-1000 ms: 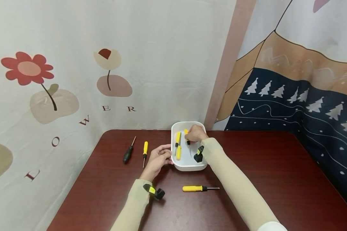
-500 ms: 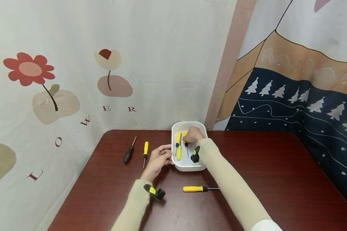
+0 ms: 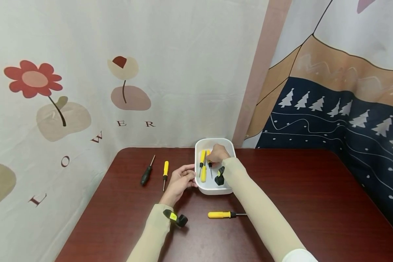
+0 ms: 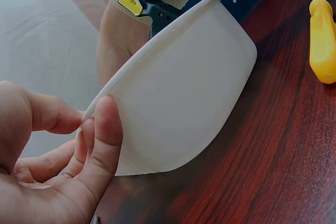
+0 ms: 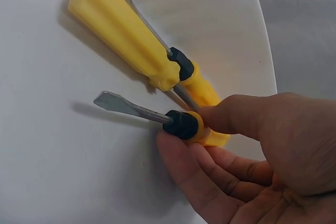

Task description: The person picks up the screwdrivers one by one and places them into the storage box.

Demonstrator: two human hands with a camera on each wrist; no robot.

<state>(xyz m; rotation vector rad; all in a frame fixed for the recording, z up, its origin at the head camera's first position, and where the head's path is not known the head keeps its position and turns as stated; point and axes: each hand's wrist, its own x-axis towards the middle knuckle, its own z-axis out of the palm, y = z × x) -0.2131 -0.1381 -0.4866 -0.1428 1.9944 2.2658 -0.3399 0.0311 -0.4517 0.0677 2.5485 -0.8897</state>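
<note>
My left hand (image 3: 179, 183) steadies a white plastic bin (image 3: 214, 191) from its left side. In the left wrist view, thumb and index finger pinch the bin's rim (image 4: 157, 43). Inside the bin, my right hand (image 3: 218, 153) holds a yellow-handled screwdriver (image 5: 181, 124) by its handle, fingertips right behind the black collar. Its flat blade points toward the near side, low over the bin floor. Two other yellow screwdrivers lie just left of it, one with its handle (image 3: 202, 156) at the far end, the other with its handle (image 3: 203, 175) nearer me.
On the brown table (image 3: 281, 203), a black-handled screwdriver (image 3: 146, 176) and a yellow one (image 3: 165, 169) lie left of the bin. Another yellow screwdriver (image 3: 219, 215) lies crosswise in front, its tip behind my right sleeve. Printed curtains (image 3: 190, 72) hang behind the table.
My right hand has shifted left inside the bin, bringing its screwdriver alongside the other two. My left hand has stayed at the bin's side.
</note>
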